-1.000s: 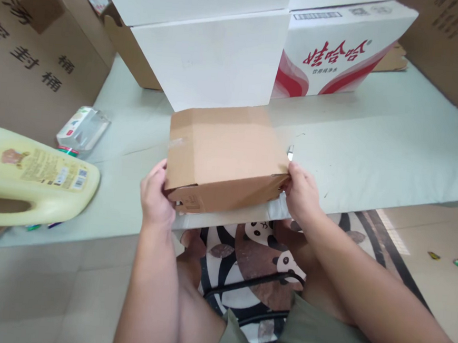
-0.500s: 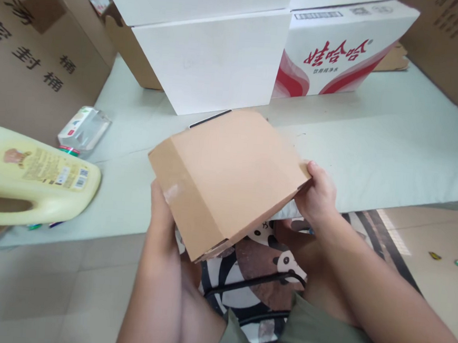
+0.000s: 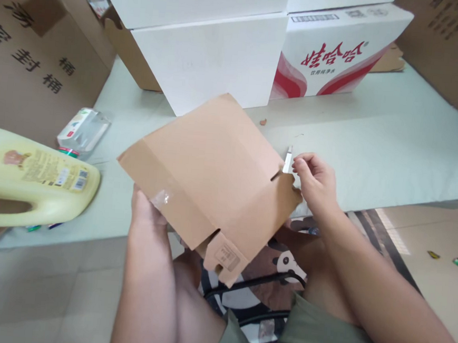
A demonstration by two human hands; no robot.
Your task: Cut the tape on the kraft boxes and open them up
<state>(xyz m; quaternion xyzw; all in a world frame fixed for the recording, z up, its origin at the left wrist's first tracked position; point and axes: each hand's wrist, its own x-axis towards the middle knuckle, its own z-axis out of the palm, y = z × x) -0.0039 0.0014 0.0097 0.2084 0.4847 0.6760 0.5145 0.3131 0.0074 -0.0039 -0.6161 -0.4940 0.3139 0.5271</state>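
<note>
A brown cardboard box [image 3: 210,154], partly unfolded, is tilted over the near table edge. My left hand [image 3: 149,207] grips its left side from below, with most fingers hidden beneath the board. One side panel lies spread toward me, carrying a notched flap [image 3: 226,258] with a small printed label. The panel's right end has a torn, ragged edge. Just beyond that end my right hand [image 3: 317,181] hovers with loosely bent fingers, and I see nothing in it. A slim white and grey tool [image 3: 288,159], perhaps a cutter, shows between the box and my right hand.
White cartons [image 3: 206,58] stand behind the box, one with red print [image 3: 332,63]. A pale yellow jug [image 3: 34,177] and a clear bottle [image 3: 83,131] are at left. Large brown cartons [image 3: 35,56] flank the table. A cardboard scrap [image 3: 263,122] lies on the cloth.
My right hand has let go of the box's right corner. The near side has opened out, showing the panel and notched flap. My left hand has shifted slightly left with the box.
</note>
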